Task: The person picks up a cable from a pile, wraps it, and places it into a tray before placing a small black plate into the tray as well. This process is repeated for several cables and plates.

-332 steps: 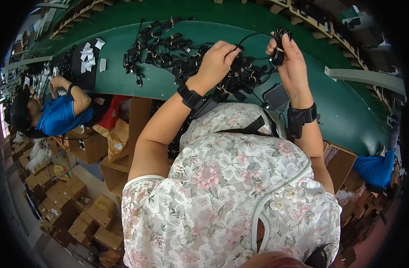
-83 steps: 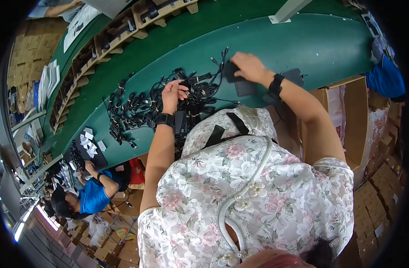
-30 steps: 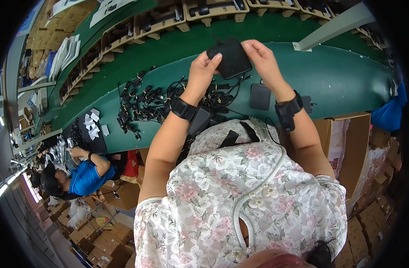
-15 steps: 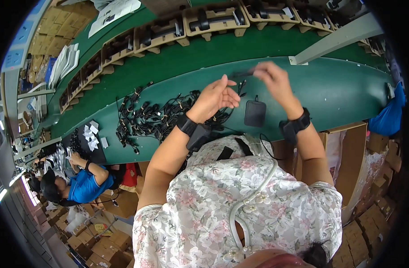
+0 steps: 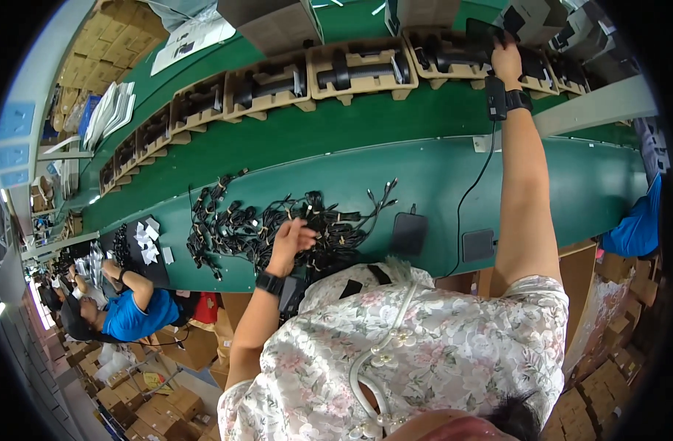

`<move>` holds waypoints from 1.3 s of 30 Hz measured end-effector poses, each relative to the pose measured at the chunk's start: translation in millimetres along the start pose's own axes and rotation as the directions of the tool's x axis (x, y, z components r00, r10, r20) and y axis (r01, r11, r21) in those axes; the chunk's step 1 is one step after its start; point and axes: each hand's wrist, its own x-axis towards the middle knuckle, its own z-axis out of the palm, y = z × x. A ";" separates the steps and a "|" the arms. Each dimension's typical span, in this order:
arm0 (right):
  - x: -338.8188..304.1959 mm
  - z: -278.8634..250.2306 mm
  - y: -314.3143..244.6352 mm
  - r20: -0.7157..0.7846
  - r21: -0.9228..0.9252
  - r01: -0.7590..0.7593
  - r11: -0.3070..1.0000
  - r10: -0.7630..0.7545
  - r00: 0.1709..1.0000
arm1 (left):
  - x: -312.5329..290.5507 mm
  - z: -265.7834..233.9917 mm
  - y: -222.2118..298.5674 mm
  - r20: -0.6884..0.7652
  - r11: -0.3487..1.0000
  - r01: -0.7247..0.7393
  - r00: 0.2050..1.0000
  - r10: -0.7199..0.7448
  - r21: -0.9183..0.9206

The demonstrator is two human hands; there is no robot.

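Observation:
Far across the bench, my right hand (image 5: 506,59) is closed at the edge of a dark flat rectangular thing (image 5: 483,31), held above the row of moulded cardboard trays. My left hand (image 5: 294,239) hovers over or touches the heap of black bundled cables (image 5: 241,228), its fingers loosely bent and apart with nothing visible in them. Right of the heap, a black square pad (image 5: 408,234) lies on the green bench. A second dark square pad (image 5: 478,245) rests beside my right forearm. Each wrist wears a black strapped device; a cord runs down from the right one.
Brown cardboard trays (image 5: 362,70) with black parts line the far belt. Grey boxes (image 5: 274,26) stand behind them. A pale metal post (image 5: 593,106) slants in at right. White slips (image 5: 147,239) lie at left, near a person in a blue shirt (image 5: 141,316).
My right hand has moved from above the bench to the far trays with the dark flat thing. My left hand has drawn back left onto the cables. The view has shifted toward the far side.

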 end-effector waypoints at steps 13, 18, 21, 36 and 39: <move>-14.7 44.6 35.7 0.320 -0.484 0.223 0.846 -0.066 0.945 | -16.5 -8.7 -33.0 -0.148 0.999 0.007 0.989 -0.013 -0.048; -72.8 16.6 -18.0 0.099 -0.340 0.406 0.848 -0.396 0.913 | -5.9 -9.6 -29.5 -0.136 0.997 -0.035 0.990 0.044 0.066; -156.1 9.0 -65.5 0.253 0.050 0.551 0.833 -0.545 0.800 | 3.9 -11.9 -28.0 -0.156 0.994 -0.069 0.984 0.081 0.079; -355.3 -77.0 -86.0 0.815 0.349 0.875 0.334 -0.569 -0.108 | 13.9 -11.9 -33.1 -0.038 0.982 -0.179 0.983 0.182 0.068; -345.1 -73.4 -87.0 0.954 0.218 0.789 0.574 -0.297 -0.048 | 14.8 -14.5 -40.9 -0.009 0.979 -0.178 0.984 0.180 0.099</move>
